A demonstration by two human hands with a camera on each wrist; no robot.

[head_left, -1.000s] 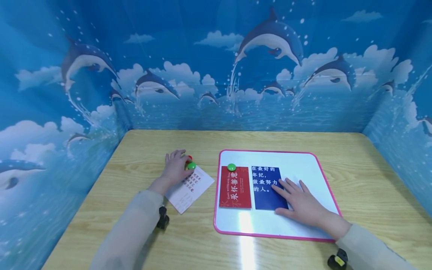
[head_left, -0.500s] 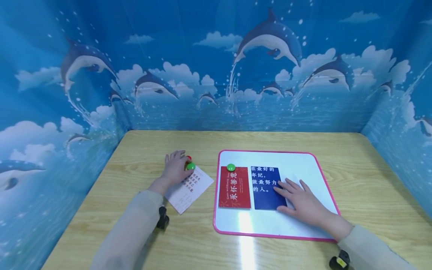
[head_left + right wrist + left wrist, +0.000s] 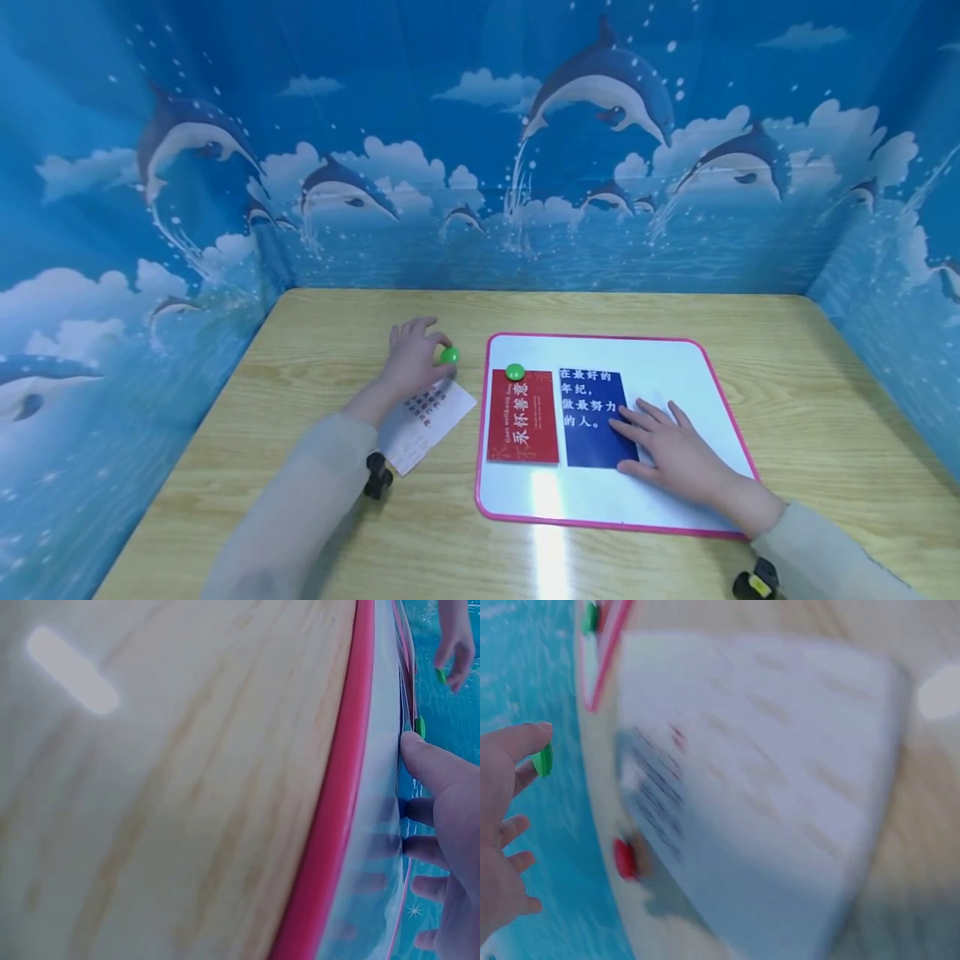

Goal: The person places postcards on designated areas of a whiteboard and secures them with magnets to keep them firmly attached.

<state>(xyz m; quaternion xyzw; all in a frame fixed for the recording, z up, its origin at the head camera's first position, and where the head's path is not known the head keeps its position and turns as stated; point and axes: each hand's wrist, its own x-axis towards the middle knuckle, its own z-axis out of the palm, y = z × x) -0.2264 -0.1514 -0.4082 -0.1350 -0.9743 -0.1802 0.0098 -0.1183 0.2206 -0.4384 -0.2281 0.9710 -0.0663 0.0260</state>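
My left hand (image 3: 412,362) pinches a round green magnet (image 3: 449,355) between thumb and forefinger, raised over the far side of a white printed card (image 3: 431,423). In the left wrist view a red magnet (image 3: 625,859) sits on the table beside that card. My right hand (image 3: 678,450) lies with fingers spread on the whiteboard (image 3: 622,500), its fingertips touching the right edge of a blue card (image 3: 592,442). To the left of the blue card, a red card (image 3: 522,433) lies on the board with another green magnet (image 3: 514,372) on its top edge.
The pink-rimmed whiteboard lies flat on a wooden table (image 3: 420,533), right of the white card. A blue dolphin-printed curtain (image 3: 480,150) closes off the back and both sides. Each wrist wears a small black camera.
My left hand has lifted the green magnet off the white card's area and shifted slightly right and away. The right hand stays nearly in place on the blue card's edge.
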